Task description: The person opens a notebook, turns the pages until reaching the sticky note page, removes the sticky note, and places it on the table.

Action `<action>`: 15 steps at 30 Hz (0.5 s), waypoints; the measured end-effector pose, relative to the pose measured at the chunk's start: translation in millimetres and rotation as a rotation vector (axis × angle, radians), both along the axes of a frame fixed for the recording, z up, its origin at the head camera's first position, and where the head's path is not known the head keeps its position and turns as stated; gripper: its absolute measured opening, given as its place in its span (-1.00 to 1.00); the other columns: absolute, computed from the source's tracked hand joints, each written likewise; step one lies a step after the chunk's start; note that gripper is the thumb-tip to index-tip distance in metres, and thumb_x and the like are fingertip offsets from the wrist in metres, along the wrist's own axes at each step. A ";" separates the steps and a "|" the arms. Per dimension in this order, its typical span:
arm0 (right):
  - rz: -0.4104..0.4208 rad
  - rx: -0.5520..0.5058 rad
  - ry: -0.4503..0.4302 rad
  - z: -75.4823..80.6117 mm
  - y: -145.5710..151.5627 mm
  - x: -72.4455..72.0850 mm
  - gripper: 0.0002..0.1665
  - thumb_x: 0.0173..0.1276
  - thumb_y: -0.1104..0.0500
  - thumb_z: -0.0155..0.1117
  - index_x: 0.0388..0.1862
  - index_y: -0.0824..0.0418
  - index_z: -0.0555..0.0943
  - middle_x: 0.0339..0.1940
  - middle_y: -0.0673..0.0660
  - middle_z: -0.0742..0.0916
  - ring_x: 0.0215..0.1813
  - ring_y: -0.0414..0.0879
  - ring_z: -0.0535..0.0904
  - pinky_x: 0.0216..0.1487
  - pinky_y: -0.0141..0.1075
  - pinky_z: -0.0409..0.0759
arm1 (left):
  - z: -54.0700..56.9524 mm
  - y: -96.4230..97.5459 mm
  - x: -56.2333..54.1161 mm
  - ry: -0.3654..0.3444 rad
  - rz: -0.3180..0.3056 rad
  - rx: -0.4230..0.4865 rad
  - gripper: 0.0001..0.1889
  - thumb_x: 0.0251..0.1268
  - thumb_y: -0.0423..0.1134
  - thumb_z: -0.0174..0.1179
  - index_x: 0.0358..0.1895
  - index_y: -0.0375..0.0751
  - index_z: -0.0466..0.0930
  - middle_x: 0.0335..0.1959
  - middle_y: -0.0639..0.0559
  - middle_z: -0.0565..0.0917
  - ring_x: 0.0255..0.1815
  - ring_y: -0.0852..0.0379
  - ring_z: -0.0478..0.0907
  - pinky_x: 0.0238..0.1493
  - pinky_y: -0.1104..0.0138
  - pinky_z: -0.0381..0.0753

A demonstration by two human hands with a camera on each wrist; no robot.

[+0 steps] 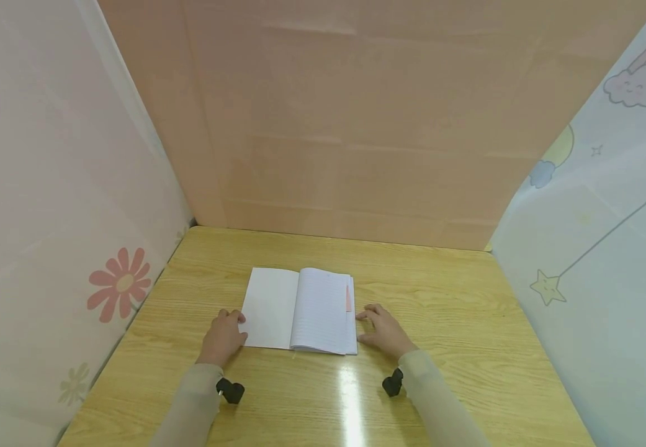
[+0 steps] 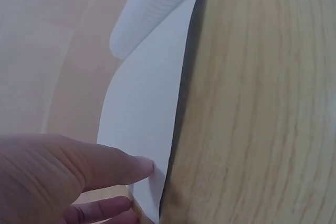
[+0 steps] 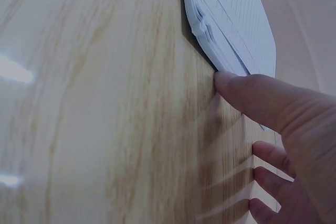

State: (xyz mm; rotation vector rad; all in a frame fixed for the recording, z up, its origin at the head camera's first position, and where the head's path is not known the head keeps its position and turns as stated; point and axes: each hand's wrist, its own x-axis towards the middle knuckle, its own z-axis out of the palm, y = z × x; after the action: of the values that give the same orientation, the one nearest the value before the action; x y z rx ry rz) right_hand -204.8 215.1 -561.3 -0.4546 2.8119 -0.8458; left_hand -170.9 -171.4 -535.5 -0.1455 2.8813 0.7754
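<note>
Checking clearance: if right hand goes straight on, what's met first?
Right hand likely meets the open notebook first, at its right edge; the thumb looks very close, though contact is unclear.

Item: one notebook [image 2: 152,72], opened. A lined leaf [image 2: 149,17] is curved up at the top; a blank white page [image 2: 147,106] is spread below. Left grip [image 2: 71,174]: thumb [image 2: 123,170] laid on the page near its corner, fingers [image 2: 100,211] placed at its edge. Wood-grained bench [image 2: 262,98] seen at right; dark strip [image 2: 185,90] shown alongside the page; pale backdrop [image 2: 31,77] at upper left.
</note>
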 end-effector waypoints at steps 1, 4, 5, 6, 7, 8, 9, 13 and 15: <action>0.001 0.001 0.001 -0.2 -0.1 0.1 -0.47 0.16 0.04 0.47 0.12 0.11 0.59 0.38 0.21 0.42 0.38 0.21 0.33 0.33 0.11 0.33 | -0.3 -0.3 -0.4 -0.001 0.000 0.000 -0.67 0.11 -0.35 0.29 -0.04 -0.34 0.55 -0.04 -0.34 0.47 -0.15 -0.17 0.47 -0.21 -0.02 0.58; 0.003 0.000 0.003 -0.6 -0.3 0.1 -0.47 0.16 0.04 0.47 0.12 0.11 0.59 0.38 0.21 0.42 0.38 0.21 0.34 0.33 0.10 0.34 | -0.5 -1.6 -1.6 -0.001 0.000 -0.002 -0.68 0.11 -0.34 0.28 -0.04 -0.33 0.54 -0.08 -0.31 0.49 -0.20 -0.13 0.48 -0.23 0.00 0.57; 0.004 0.000 0.006 -1.1 -0.2 0.0 -0.47 0.16 0.04 0.47 0.12 0.11 0.59 0.37 0.21 0.43 0.37 0.21 0.35 0.33 0.10 0.34 | 0.0 -1.8 -2.1 -0.001 0.002 -0.001 -0.68 0.12 -0.34 0.27 -0.04 -0.33 0.54 -0.08 -0.30 0.50 -0.21 -0.12 0.49 -0.23 0.01 0.57; 0.004 0.004 0.007 -1.4 -0.1 -0.2 -0.47 0.16 0.04 0.47 0.12 0.11 0.59 0.37 0.21 0.43 0.37 0.21 0.35 0.33 0.09 0.34 | 0.9 -2.0 -2.7 0.000 0.005 0.002 -0.68 0.12 -0.33 0.27 -0.03 -0.32 0.54 -0.08 -0.29 0.51 -0.22 -0.11 0.49 -0.23 0.02 0.57; 0.005 0.008 0.009 -1.8 0.1 -0.4 -0.47 0.16 0.04 0.47 0.12 0.11 0.59 0.37 0.21 0.43 0.37 0.21 0.35 0.33 0.09 0.34 | 2.1 -2.1 -3.2 0.001 0.007 0.004 -0.68 0.13 -0.33 0.26 -0.03 -0.31 0.54 -0.08 -0.29 0.51 -0.23 -0.09 0.49 -0.23 0.04 0.57; 0.005 0.009 0.011 -2.0 0.2 -0.6 -0.47 0.16 0.04 0.47 0.12 0.11 0.59 0.37 0.22 0.43 0.37 0.21 0.35 0.33 0.09 0.34 | 3.3 -2.2 -3.9 0.005 0.010 0.010 -0.68 0.14 -0.33 0.26 -0.02 -0.31 0.54 -0.08 -0.29 0.51 -0.24 -0.08 0.48 -0.24 0.05 0.56; 0.004 0.013 0.011 -2.2 0.3 -1.0 -0.47 0.16 0.04 0.47 0.12 0.11 0.59 0.38 0.21 0.42 0.38 0.21 0.34 0.34 0.09 0.34 | 5.0 -2.1 -4.6 0.009 0.012 0.017 -0.68 0.15 -0.32 0.26 -0.02 -0.31 0.54 -0.07 -0.28 0.52 -0.24 -0.07 0.48 -0.24 0.07 0.56; 0.003 0.022 0.010 -3.6 1.2 -2.3 -0.47 0.17 0.03 0.46 0.13 0.10 0.59 0.38 0.20 0.42 0.38 0.20 0.34 0.34 0.09 0.33 | 16.2 0.5 -6.2 0.043 0.013 0.049 -0.69 0.17 -0.31 0.27 -0.01 -0.28 0.55 -0.04 -0.27 0.53 -0.27 -0.03 0.47 -0.30 0.14 0.55; 0.001 0.024 0.006 -3.9 1.5 -2.7 -0.46 0.17 0.03 0.46 0.13 0.09 0.59 0.38 0.20 0.42 0.38 0.19 0.34 0.34 0.09 0.33 | 23.4 2.9 -6.3 0.071 0.002 0.060 -0.70 0.18 -0.30 0.28 -0.02 -0.26 0.56 -0.03 -0.26 0.54 -0.29 0.00 0.48 -0.33 0.18 0.54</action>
State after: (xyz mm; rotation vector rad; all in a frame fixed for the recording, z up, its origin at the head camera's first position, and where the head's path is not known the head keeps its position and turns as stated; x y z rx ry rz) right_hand -207.5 216.6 -565.2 -0.4559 2.8239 -0.8111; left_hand -177.2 -168.5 -512.2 -0.1159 2.9201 0.8839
